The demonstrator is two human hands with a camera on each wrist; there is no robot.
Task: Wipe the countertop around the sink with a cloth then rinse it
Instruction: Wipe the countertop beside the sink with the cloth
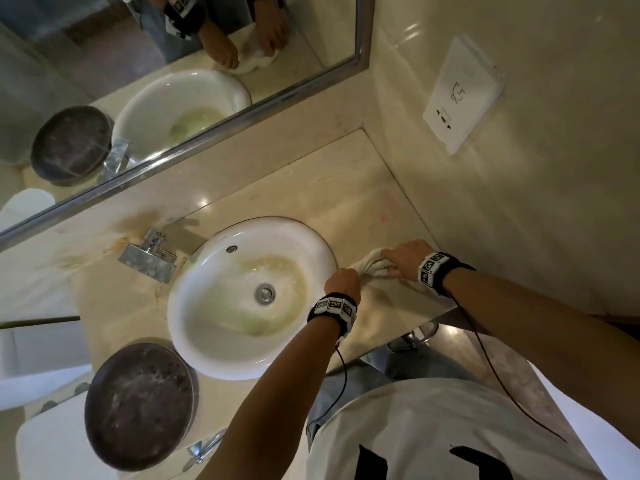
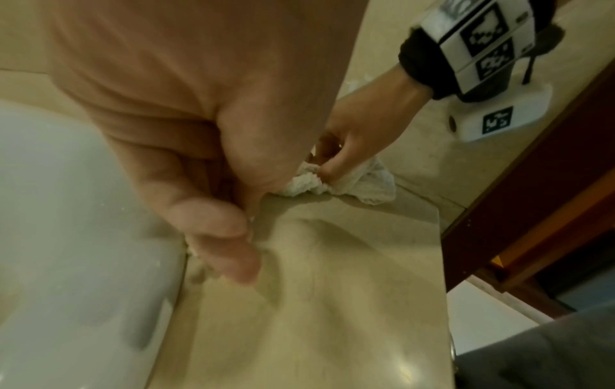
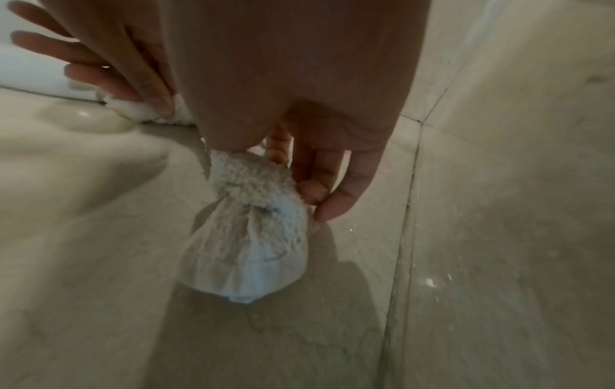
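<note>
White, crumpled terry cloth (image 3: 248, 237) lies on the beige polished stone countertop (image 1: 346, 188) just right of the oval white ceramic sink (image 1: 249, 296). The right hand (image 1: 403, 256) pinches its bunched top; the left hand (image 1: 343, 280) apparently grips its other end beside the rim.

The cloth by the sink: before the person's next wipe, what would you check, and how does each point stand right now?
1. Right hand grips the cloth: ok.
2. Left hand holds the cloth's other end: ok, fingers pinch it in the right wrist view.
3. Cloth lies on the countertop, not in the sink: ok.
4. Path toward the back corner free of objects: ok.
5. Cloth wet enough: cannot tell.
6. Stains near the tap wiped: not ok, brown marks show.
</note>
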